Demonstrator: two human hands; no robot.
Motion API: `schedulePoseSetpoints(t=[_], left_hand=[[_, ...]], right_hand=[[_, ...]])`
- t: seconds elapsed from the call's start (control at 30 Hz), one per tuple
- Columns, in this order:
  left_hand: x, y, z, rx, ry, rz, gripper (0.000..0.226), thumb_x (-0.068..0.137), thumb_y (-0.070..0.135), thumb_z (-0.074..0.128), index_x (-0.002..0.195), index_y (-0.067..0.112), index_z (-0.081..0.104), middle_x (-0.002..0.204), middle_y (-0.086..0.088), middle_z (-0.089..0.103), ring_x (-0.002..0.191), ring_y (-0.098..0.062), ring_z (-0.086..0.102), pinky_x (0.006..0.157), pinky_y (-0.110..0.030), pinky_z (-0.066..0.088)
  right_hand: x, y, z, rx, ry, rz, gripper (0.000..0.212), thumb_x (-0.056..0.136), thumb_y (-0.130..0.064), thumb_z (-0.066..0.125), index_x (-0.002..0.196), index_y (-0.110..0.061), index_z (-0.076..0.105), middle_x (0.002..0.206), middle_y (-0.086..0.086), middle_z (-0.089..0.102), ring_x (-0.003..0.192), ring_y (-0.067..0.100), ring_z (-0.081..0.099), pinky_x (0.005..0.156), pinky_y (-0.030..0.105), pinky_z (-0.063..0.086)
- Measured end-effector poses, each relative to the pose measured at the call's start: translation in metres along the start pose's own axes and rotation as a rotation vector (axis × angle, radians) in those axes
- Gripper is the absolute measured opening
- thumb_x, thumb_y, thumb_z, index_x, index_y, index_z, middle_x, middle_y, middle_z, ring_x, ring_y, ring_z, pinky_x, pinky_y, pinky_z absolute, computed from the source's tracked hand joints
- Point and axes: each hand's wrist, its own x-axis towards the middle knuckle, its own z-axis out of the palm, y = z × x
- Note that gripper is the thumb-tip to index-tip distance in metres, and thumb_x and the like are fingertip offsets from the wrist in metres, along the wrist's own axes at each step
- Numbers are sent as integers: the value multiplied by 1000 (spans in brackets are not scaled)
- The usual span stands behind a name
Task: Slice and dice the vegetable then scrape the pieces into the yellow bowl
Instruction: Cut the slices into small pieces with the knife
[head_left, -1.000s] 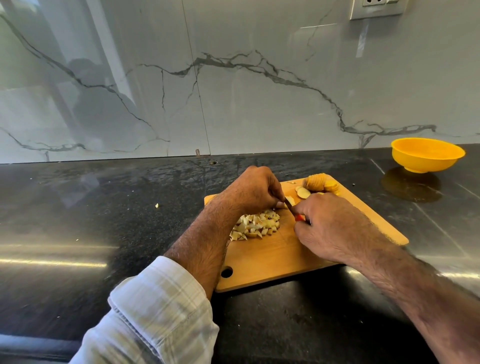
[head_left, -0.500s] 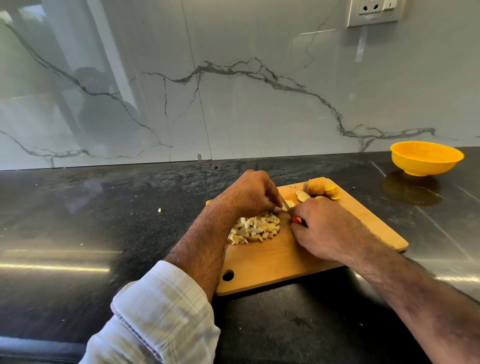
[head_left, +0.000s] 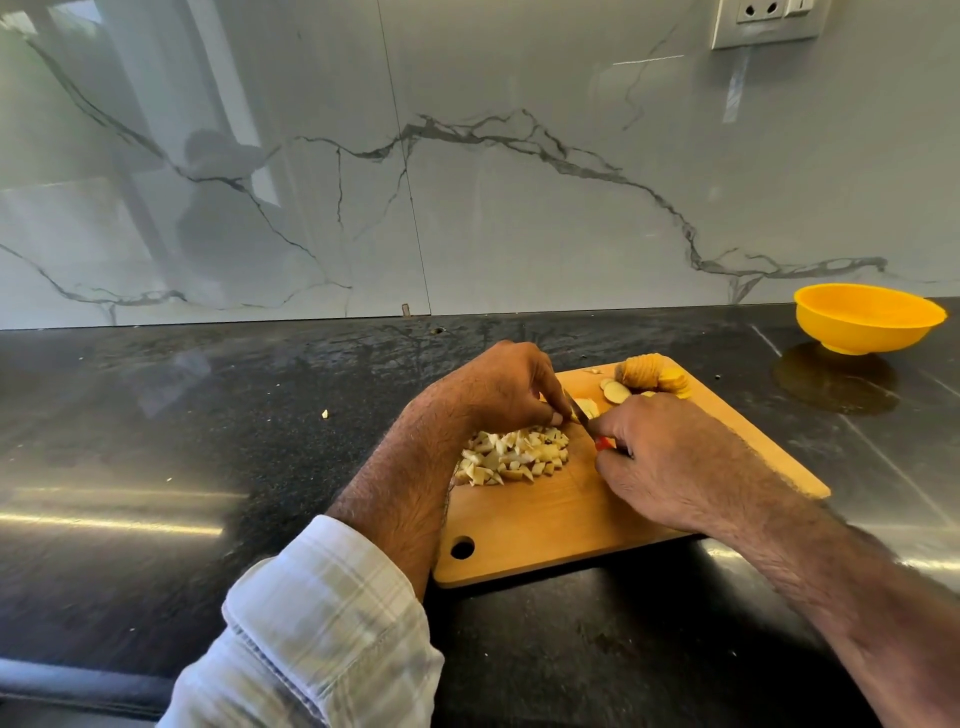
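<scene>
A wooden cutting board (head_left: 571, 525) lies on the black counter. On it sits a pile of pale diced pieces (head_left: 514, 456). My left hand (head_left: 498, 387) pinches a few vegetable slices (head_left: 587, 408) at the board's middle. My right hand (head_left: 670, 457) grips a small knife (head_left: 577, 413) by its red handle, the blade against those slices. A stack of round slices (head_left: 652, 375) stands at the board's far edge. The yellow bowl (head_left: 867, 318) sits empty at the far right of the counter.
A marble backsplash rises behind the counter, with a wall socket (head_left: 766, 21) at the top right. A stray bit of vegetable (head_left: 325, 413) lies on the counter left of the board. The counter's front edge runs at the lower left.
The knife blade has shifted slightly against the held slices and both hands stay at the same spot on the board. The camera has tilted a little.
</scene>
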Motion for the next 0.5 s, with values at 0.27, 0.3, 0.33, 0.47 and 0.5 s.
schedulePoseSetpoints(t=[0.27, 0.3, 0.33, 0.47, 0.5], left_hand=[[1, 1, 1, -16, -3, -28, 14, 91, 19, 80, 101, 29, 83, 115, 10, 69, 111, -10, 61, 101, -40, 54], [1, 1, 1, -16, -2, -26, 14, 91, 20, 81, 101, 29, 83, 115, 10, 69, 111, -10, 61, 101, -40, 54], [2, 1, 1, -17, -1, -25, 14, 90, 20, 81, 101, 29, 83, 115, 10, 69, 111, -10, 61, 101, -39, 54], [2, -1, 1, -18, -9, -19, 14, 90, 20, 81, 101, 29, 83, 113, 10, 69, 109, -10, 61, 98, -37, 54], [3, -1, 1, -17, -8, -16, 14, 90, 21, 81, 101, 29, 83, 113, 11, 69, 109, -9, 62, 99, -38, 55]], right_hand=[[0, -6, 2, -23, -12, 52, 32, 98, -36, 55, 126, -28, 69, 95, -4, 66, 91, 15, 64, 81, 34, 60], [0, -8, 2, -35, -15, 57, 32, 98, -37, 56, 126, -27, 68, 96, -3, 65, 93, 16, 64, 81, 34, 60], [0, -9, 3, -46, -13, 57, 32, 97, -36, 57, 126, -26, 68, 96, -3, 65, 93, 17, 64, 81, 34, 60], [8, -11, 7, -32, -4, 66, 40, 94, -32, 62, 133, -24, 65, 112, 1, 67, 99, 19, 64, 84, 33, 60], [11, -11, 8, -19, -5, 72, 41, 94, -32, 63, 134, -24, 64, 112, 0, 67, 100, 19, 64, 86, 33, 60]])
